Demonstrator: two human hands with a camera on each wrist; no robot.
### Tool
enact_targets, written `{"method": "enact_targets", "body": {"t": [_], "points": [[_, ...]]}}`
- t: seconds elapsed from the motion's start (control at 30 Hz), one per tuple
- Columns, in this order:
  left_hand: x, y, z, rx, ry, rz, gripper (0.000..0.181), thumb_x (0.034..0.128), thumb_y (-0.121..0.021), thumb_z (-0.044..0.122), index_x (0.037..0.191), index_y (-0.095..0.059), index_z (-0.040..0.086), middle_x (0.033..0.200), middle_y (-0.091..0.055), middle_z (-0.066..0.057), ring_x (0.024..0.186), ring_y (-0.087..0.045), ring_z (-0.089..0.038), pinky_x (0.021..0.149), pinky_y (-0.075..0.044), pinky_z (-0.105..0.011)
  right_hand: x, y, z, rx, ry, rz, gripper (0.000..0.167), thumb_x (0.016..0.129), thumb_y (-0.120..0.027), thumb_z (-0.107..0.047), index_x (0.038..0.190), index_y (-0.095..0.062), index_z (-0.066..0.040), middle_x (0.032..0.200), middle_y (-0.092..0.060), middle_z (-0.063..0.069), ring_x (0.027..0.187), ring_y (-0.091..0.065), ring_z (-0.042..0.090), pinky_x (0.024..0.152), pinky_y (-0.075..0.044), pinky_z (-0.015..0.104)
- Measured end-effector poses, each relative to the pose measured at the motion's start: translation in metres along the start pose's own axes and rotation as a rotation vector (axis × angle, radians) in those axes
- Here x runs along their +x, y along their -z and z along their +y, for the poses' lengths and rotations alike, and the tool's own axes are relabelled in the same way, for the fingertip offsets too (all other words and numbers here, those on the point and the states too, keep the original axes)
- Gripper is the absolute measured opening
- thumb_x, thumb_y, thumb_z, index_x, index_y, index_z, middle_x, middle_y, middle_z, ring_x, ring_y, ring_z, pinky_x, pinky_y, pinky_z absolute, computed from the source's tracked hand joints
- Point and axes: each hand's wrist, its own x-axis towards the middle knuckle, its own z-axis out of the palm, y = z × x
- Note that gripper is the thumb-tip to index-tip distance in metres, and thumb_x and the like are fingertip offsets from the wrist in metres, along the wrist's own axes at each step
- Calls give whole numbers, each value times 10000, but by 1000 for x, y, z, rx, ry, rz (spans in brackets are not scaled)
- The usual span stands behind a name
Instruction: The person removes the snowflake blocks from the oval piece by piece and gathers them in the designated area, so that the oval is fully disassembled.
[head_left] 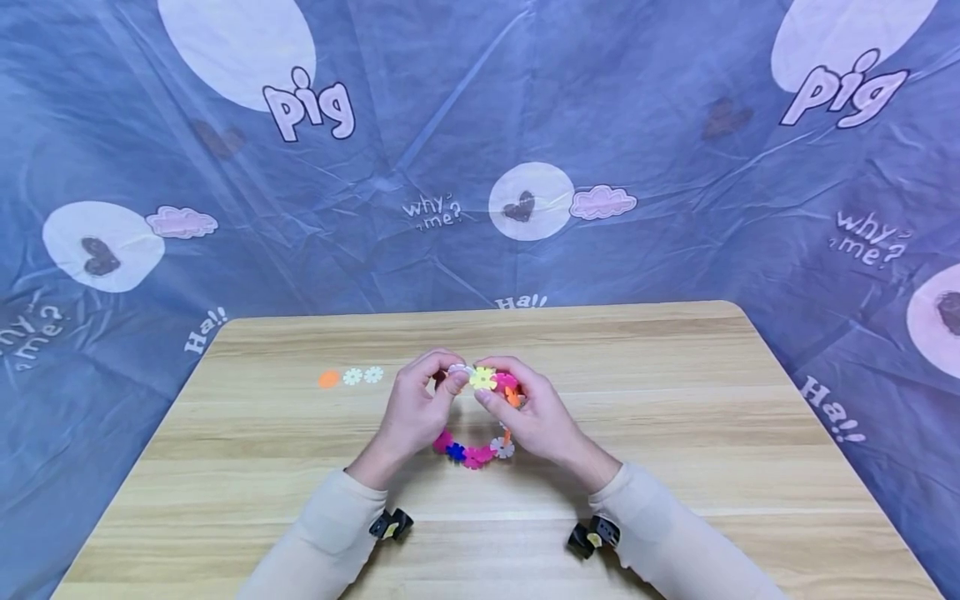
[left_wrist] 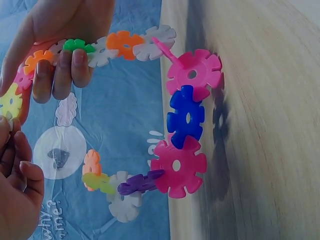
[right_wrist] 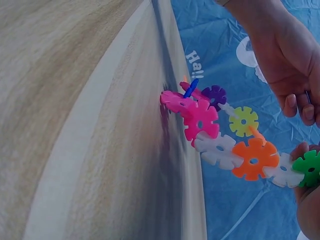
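A chain of flower-shaped plastic snap discs hangs as a loop between both hands, with pink discs [left_wrist: 177, 167], a blue disc [left_wrist: 186, 119] and a purple disc [right_wrist: 214, 96] at its low part. My left hand [head_left: 420, 404] pinches a whitish disc [head_left: 459, 368] between thumb and fingers. Right beside it, the thumb and fingers of my right hand [head_left: 543, 417] hold the chain by a yellow disc [head_left: 483, 378]. In the left wrist view, the right fingers [left_wrist: 61, 75] also curl over the chain near a green disc [left_wrist: 78, 46]. Whether the whitish and yellow discs interlock, I cannot tell.
On the wooden table [head_left: 225, 467], left of the hands, lie a loose orange disc [head_left: 329, 379] and two white discs [head_left: 363, 376] in a row. A blue printed cloth [head_left: 450, 100] hangs behind the table. Small black devices [head_left: 392, 525] sit at both wrists.
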Motion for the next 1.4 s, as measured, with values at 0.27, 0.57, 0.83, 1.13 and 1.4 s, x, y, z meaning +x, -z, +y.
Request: {"method": "enact_targets", "body": {"t": [0.27, 0.57, 0.83, 1.13, 1.4], "points": [[-2, 5, -3, -11, 30, -3, 46, 975, -729, -47, 1002, -733, -11, 908, -724, -121, 814, -590, -66, 732, -529, -217, -2, 2, -1, 8, -4, -3, 376, 1021, -703, -67, 1391, -641, -37, 1208, -712, 180, 904, -673, 90, 799, -619, 253], [0, 26, -6, -47, 84, -7, 88, 1016, -672, -47, 1064, -741, -21, 961, -724, -141, 867, -626, -65, 786, -542, -217, -2, 4, -2, -6, -16, 7, 394, 1020, -707, -70, 1406, -635, -36, 1180, -706, 166, 853, -652, 81, 770, -611, 247], [4, 45, -12, 40, 161, -13, 112, 1041, -667, 4, 1090, -765, -17, 973, -721, -152, 823, -602, -88, 740, -526, -217, -1, 3, -3, -7, -17, 1, 395, 1019, -705, -65, 1407, -634, -35, 1191, -704, 173, 853, -648, 81, 771, -612, 247], [9, 58, -18, 173, 417, 31, 149, 999, -786, 135, 1111, -813, 41, 1046, -805, -153, 820, -632, -136, 684, -506, -223, -2, 3, -3, 1, -20, -1, 403, 1020, -703, -63, 1408, -621, 7, 1181, -700, 175, 871, -651, 81, 778, -610, 240], [12, 70, -27, 251, 458, -37, 184, 1037, -732, 121, 1172, -808, 21, 1064, -810, -180, 823, -654, -180, 660, -496, -209, -2, 3, -4, 6, -25, -2, 397, 1022, -703, -68, 1408, -630, -14, 1215, -701, 171, 935, -665, 95, 828, -613, 240]]}}
